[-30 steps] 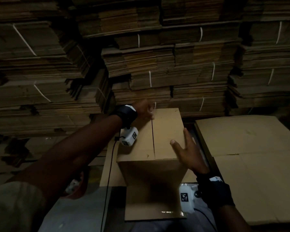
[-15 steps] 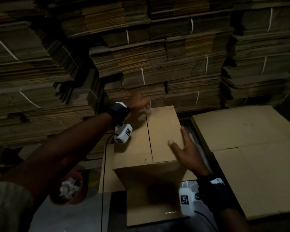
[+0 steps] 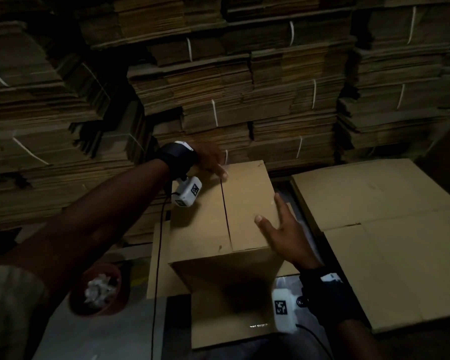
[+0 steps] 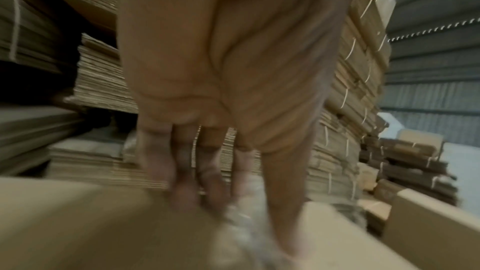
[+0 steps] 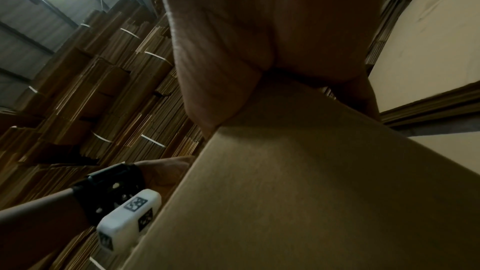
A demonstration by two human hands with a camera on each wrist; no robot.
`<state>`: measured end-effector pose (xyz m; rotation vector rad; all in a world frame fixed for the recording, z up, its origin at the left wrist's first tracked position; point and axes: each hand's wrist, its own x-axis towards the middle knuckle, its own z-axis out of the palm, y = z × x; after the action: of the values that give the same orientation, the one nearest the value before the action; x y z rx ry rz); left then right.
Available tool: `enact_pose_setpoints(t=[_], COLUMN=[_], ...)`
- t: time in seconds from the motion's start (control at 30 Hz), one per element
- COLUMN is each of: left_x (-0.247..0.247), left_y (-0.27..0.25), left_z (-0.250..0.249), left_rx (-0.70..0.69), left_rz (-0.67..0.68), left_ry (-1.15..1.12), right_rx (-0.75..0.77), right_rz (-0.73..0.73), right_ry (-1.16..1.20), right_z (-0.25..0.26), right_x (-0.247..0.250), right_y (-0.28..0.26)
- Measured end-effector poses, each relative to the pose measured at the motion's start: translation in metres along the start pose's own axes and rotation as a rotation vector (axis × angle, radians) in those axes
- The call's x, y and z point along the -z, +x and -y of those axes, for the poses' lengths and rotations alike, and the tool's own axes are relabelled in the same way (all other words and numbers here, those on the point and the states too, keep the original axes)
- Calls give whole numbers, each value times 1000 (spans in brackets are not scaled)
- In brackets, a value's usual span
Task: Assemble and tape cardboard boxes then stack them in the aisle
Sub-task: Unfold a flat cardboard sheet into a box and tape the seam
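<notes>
1. The light is running dim and the left wrist view is smearing, so what the left hand [image 3: 209,159] is pinching at the box's far edge is hard to name: a pale, crinkled strip [image 4: 249,219], maybe tape, is trailing under its fingers [image 4: 182,171].
2. The box [image 3: 247,203] is standing upright at twelve o'clock from me, flaps folded shut, its centre seam showing bare.
3. The right hand [image 3: 283,229] is lying flat and released, fingers spread, on the box's top at its three o'clock edge.
4. A tape roll [image 3: 99,289] is hanging around the left forearm at seven o'clock.
5. Counting: one standing box, two hands, one roll, one spread flat sheet [image 3: 390,229] at three o'clock.
6. Strapped bundles [image 3: 244,113] of flat cardboard are walling the back, too many and too dark to count.
</notes>
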<state>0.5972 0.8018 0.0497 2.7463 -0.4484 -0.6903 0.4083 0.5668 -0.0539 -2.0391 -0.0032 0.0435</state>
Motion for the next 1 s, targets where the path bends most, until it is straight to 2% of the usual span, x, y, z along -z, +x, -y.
enact_pose_setpoints(t=[0.07, 0.17, 0.27, 0.33, 0.5, 0.57, 0.67, 0.8, 1.0], left_x=[3, 4, 7, 13, 18, 14, -2, -39, -100], left_y=[2, 8, 16, 16, 5, -10, -44, -89, -176], left_z=[-3, -5, 5, 10, 13, 6, -8, -8, -16], left_rx=[46, 93, 169, 166, -20, -43, -106, -130, -41], left_rz=[-78, -356, -576, -651, -648, -691, -664, -642, -610], left_ry=[-52, 29, -106, -224, -609, -579, -564, -689, -999], right_rx=[3, 1, -11, -17, -32, -33, -28, -19, 7], right_rz=[0, -3, -15, -27, -53, -53, -55, -35, -44], right_ry=[6, 6, 28, 52, 58, 67, 66, 63, 70], right_z=[0, -2, -3, -3, 0, -1, 0, 3, -3], right_x=[0, -1, -2, -3, -4, -4, -4, -2, -3], right_y=[0, 2, 2, 1, 1, 1, -1, -1, 1])
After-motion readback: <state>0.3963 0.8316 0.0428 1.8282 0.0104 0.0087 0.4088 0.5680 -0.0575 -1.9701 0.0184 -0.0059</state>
